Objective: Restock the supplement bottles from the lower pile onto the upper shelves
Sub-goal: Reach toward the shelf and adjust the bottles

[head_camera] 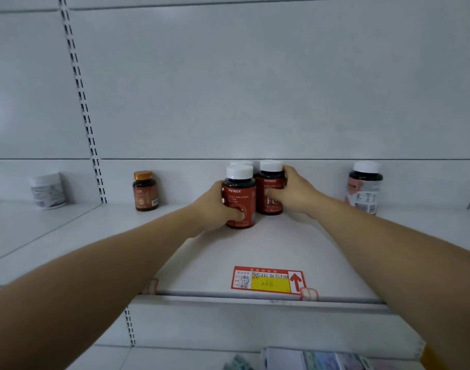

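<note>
Presently two red-labelled supplement bottles with white caps stand upright on the upper shelf (255,252), well back from its front edge and near the rear panel; the left bottle (240,198) sits slightly forward, the right bottle (271,188) just beside it and a little further back; whether the two touch cannot be told. Behind them a third white cap (241,163) shows, its bottle otherwise hidden. The left hand (215,206) wraps the left bottle, thumb across the front of the label, fingers round the far side; the right hand (295,192) wraps the right bottle likewise, thumb on the label, fingers curled behind. Both bottles appear to rest on the shelf with the hands not yet released; placing of this pair is judged nearly complete. Further out on the same shelf stand an orange-capped bottle (145,190) to the left and a white-capped bottle with a pale label (364,186) to the right, both well apart from the group; a white tub (48,189) stands in the neighbouring bay. A red and yellow price tag (267,280) sits at the shelf front. Most of the shelf lies bare, so much restocking seems left; packages (321,360) show below, but the lower pile of bottles is not in view.
</note>
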`<state>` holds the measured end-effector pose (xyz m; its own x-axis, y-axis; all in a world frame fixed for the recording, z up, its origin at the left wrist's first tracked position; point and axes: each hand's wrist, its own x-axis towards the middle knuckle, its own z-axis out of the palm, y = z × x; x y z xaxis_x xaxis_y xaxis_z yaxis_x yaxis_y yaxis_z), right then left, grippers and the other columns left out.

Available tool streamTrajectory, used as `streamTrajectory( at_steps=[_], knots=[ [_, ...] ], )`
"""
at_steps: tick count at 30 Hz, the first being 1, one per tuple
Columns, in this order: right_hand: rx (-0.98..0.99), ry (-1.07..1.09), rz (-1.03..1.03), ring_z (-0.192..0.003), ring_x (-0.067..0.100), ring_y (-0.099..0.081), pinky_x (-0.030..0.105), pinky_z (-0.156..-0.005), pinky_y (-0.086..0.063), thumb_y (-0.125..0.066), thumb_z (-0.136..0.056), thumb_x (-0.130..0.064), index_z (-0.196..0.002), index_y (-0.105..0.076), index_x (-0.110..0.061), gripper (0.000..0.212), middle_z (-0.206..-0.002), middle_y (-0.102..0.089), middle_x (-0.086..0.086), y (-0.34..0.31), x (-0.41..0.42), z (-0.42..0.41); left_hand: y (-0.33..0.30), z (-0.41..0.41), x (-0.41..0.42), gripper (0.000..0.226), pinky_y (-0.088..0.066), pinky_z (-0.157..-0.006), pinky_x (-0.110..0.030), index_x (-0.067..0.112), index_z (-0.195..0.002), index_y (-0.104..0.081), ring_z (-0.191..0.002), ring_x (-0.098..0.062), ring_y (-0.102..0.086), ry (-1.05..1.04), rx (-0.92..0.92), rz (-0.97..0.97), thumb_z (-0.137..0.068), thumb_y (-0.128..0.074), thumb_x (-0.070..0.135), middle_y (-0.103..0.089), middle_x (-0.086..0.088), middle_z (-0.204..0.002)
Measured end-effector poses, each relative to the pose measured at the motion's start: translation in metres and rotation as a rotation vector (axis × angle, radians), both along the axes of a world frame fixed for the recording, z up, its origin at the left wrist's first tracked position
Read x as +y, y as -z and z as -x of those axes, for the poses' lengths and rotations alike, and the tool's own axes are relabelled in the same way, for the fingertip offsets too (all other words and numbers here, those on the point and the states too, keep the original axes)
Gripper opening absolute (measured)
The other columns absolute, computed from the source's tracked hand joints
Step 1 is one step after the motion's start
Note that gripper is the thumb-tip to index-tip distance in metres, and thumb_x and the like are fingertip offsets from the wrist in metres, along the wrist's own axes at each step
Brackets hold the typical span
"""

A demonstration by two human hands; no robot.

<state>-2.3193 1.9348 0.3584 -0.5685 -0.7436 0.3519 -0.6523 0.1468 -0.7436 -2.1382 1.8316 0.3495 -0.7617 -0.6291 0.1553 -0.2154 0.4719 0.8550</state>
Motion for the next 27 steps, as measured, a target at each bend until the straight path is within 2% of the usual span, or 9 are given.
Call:
streamTrajectory(
  at_steps=[2, 4, 7, 11, 13, 15, 17, 20, 27],
  knots=[
    [0.011, 0.036, -0.009, -0.114, 0.021, -0.055, 0.036, -0.097, -0.044, -0.072, -0.079, -0.030, -0.135, -0.040, -0.017, 0.066, -0.129, -0.056, 0.001, -0.007, 0.000, -0.001, -0.004, -0.004, -0.002, 0.091, -0.047, -0.093, -0.034, 0.024, -0.146, -0.020, -0.109, -0.013, -0.055, 0.020, -0.020, -0.034, -0.075, -0.075, 0.011, -0.044, 0.002, -0.139],
    [0.069, 0.103, -0.009, -0.118, 0.022, -0.052, 0.029, -0.093, -0.041, -0.070, -0.080, -0.036, -0.138, -0.038, -0.016, 0.069, -0.136, -0.052, 0.004, -0.020, 0.003, -0.003, -0.010, -0.012, -0.006, 0.099, -0.043, -0.094, -0.034, 0.030, -0.149, -0.011, -0.122, -0.019, -0.048, 0.017, -0.063, -0.036, -0.076, -0.077, 0.024, -0.033, 0.000, -0.149],
    [0.168, 0.185, -0.008, -0.127, 0.025, -0.045, 0.027, -0.091, -0.034, -0.062, -0.082, -0.044, -0.145, -0.031, -0.018, 0.075, -0.145, -0.042, 0.008, -0.045, 0.004, -0.014, -0.024, -0.033, -0.013, 0.093, -0.036, -0.094, -0.031, 0.033, -0.148, -0.011, -0.130, -0.021, -0.040, -0.030, -0.104, 0.045, -0.079, -0.072, 0.040, -0.026, 0.000, -0.153],
    [0.293, 0.133, -0.030, -0.129, 0.025, -0.043, 0.029, -0.090, -0.033, -0.057, -0.084, -0.051, -0.143, -0.035, -0.020, 0.070, -0.146, -0.040, 0.007, -0.075, -0.006, -0.049, -0.040, -0.077, -0.027, 0.079, -0.036, -0.092, -0.029, 0.032, -0.145, -0.025, -0.119, -0.016, -0.043, -0.096, -0.140, 0.193, -0.081, -0.068, 0.044, -0.033, 0.002, -0.149],
    [0.366, 0.084, -0.071, -0.130, 0.024, -0.042, 0.029, -0.091, -0.032, -0.055, -0.084, -0.055, -0.142, -0.038, -0.022, 0.069, -0.146, -0.040, 0.005, -0.083, -0.019, -0.077, -0.046, -0.109, -0.033, 0.075, -0.038, -0.092, -0.029, 0.031, -0.143, -0.030, -0.115, -0.018, -0.046, -0.159, -0.197, 0.344, -0.080, -0.068, 0.045, -0.043, -0.002, -0.141],
    [0.451, 0.031, -0.124, -0.131, 0.024, -0.040, 0.031, -0.097, -0.033, -0.054, -0.084, -0.058, -0.142, -0.038, -0.023, 0.070, -0.147, -0.039, 0.004, -0.088, -0.037, -0.110, -0.050, -0.147, -0.040, 0.070, -0.039, -0.086, -0.026, 0.027, -0.141, -0.034, -0.106, -0.019, -0.052, -0.209, -0.264, 0.505, -0.081, -0.067, 0.042, -0.051, -0.003, -0.132],
    [0.528, -0.031, -0.165, -0.133, 0.024, -0.038, 0.033, -0.100, -0.033, -0.052, -0.085, -0.060, -0.143, -0.037, -0.023, 0.070, -0.149, -0.037, 0.004, -0.091, -0.059, -0.150, -0.049, -0.190, -0.049, 0.068, -0.037, -0.086, -0.025, 0.028, -0.141, -0.035, -0.110, -0.020, -0.053, -0.259, -0.326, 0.589, -0.082, -0.066, 0.043, -0.048, -0.001, -0.138],
    [0.581, -0.129, -0.198, -0.134, 0.024, -0.036, 0.032, -0.097, -0.032, -0.051, -0.086, -0.060, -0.143, -0.035, -0.024, 0.069, -0.150, -0.034, 0.003, -0.092, -0.099, -0.218, -0.047, -0.263, -0.066, 0.071, -0.034, -0.097, -0.028, 0.029, -0.143, -0.032, -0.126, -0.022, -0.045, -0.352, -0.395, 0.611, -0.083, -0.064, 0.046, -0.041, 0.000, -0.146],
    [0.711, -0.389, -0.250, -0.134, 0.026, -0.035, 0.038, -0.104, -0.033, -0.047, -0.087, -0.063, -0.145, -0.032, -0.027, 0.070, -0.150, -0.032, 0.004, -0.076, -0.206, -0.423, -0.022, -0.468, -0.108, 0.069, -0.035, -0.102, -0.033, 0.030, -0.143, -0.032, -0.126, -0.020, -0.045, -0.573, -0.566, 0.584, -0.084, -0.061, 0.051, -0.037, 0.004, -0.148]
  ],
)
